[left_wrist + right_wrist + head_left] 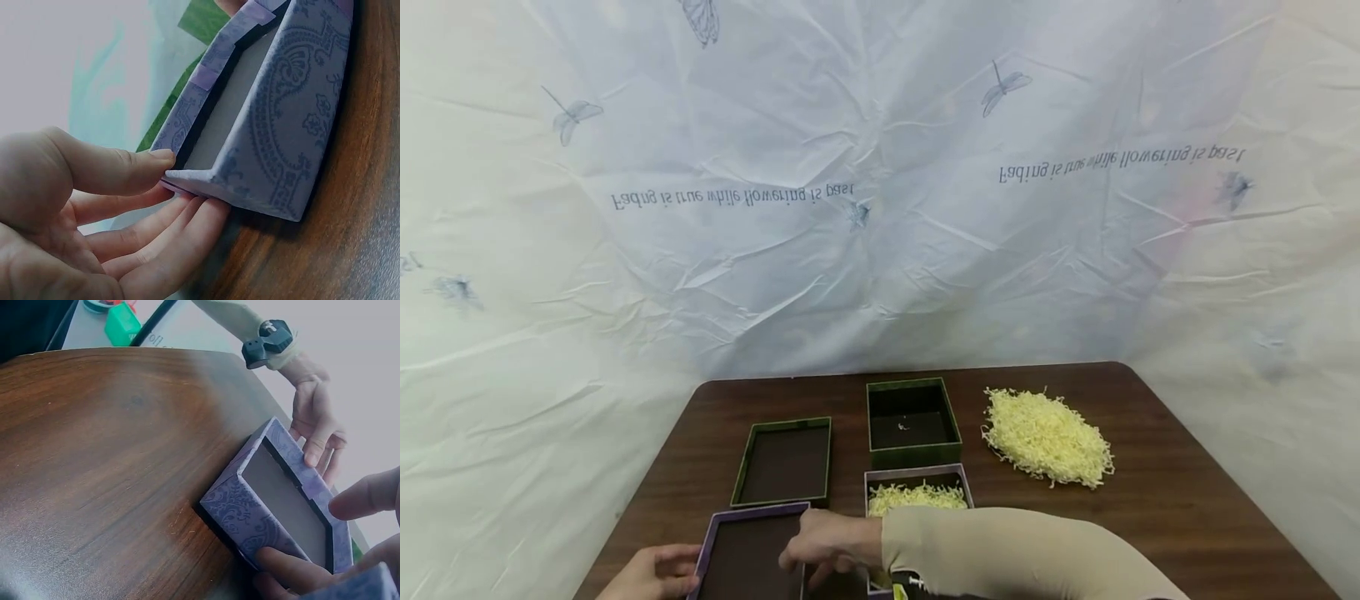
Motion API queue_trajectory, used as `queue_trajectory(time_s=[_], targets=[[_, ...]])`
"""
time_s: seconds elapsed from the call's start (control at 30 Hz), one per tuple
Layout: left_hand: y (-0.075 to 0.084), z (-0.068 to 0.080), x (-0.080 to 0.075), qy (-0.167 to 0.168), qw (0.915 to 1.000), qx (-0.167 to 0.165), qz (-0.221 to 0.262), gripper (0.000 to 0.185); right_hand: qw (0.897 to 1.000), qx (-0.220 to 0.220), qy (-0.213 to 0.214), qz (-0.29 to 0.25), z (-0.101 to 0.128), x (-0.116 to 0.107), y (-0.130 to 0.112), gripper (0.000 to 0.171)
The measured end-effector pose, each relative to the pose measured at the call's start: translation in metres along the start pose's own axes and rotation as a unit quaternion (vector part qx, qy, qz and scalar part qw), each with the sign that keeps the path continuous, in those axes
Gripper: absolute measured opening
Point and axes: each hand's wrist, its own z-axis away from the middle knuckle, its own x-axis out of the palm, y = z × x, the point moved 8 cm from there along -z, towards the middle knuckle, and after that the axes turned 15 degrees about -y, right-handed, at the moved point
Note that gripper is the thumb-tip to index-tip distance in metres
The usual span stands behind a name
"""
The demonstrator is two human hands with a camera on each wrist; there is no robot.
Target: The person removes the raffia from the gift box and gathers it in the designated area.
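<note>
At the near edge of the brown table [1150, 500], approx. 7 o'clock from table centre, lies the purple lid [748, 554], open side up, patterned walls, dark inside. Left hand [651, 573] at the lid's 9 o'clock side: thumb on top of the rim, fingers under the wall/corner, pinching it (left wrist view: thumb tip on rim, fingers [169, 234] beneath, corner slightly raised off the wood). Right hand [827, 546], beige sleeve, at the lid's 3 o'clock side; right wrist view shows fingertips [284, 559] on the near wall and one finger above the rim, lightly curled round the edge, i.e. gripping the lid.

Just beside the lid at 3 o'clock: purple box [917, 492], partly filled w/ pale yellow paper shred, part hidden by the forearm. At 12 o'clock from the lid: green lid [784, 462], open side up. At 12 o'clock from the purple box: green box [912, 421], a few shreds inside. At approx. 2 o'clock, well apart from the hands: loose shred pile [1045, 436]. Backdrop: crumpled printed sheet [850, 183].
</note>
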Motion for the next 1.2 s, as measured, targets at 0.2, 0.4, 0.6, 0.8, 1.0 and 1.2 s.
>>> queue_trajectory(time_s=[0.2,0.4,0.6,0.8,1.0,1.2], targets=[[0.000,0.000,0.001,0.003,0.9999,-0.004,0.009,0.057,1.000,0.005,-0.009,0.002,0.001,-0.004,-0.001,0.021],[0.010,0.003,-0.003,0.027,0.9995,0.004,-0.016,0.057,0.999,-0.014,0.024,0.026,0.011,-0.015,-0.014,0.022],[0.019,0.005,-0.006,0.088,0.9960,-0.010,0.017,0.065,0.982,-0.033,0.060,0.173,0.027,-0.031,-0.038,0.024],[0.039,0.009,-0.013,0.214,0.9702,-0.046,-0.105,0.055,0.983,-0.088,0.032,0.159,0.044,-0.043,-0.050,0.045],[0.056,0.010,-0.012,0.254,0.9565,-0.049,-0.136,0.052,0.978,-0.137,0.009,0.154,0.062,-0.054,-0.059,0.041],[0.080,-0.001,0.000,0.249,0.9617,-0.004,-0.115,0.056,0.963,-0.171,0.006,0.208,0.079,-0.067,-0.065,0.038]])
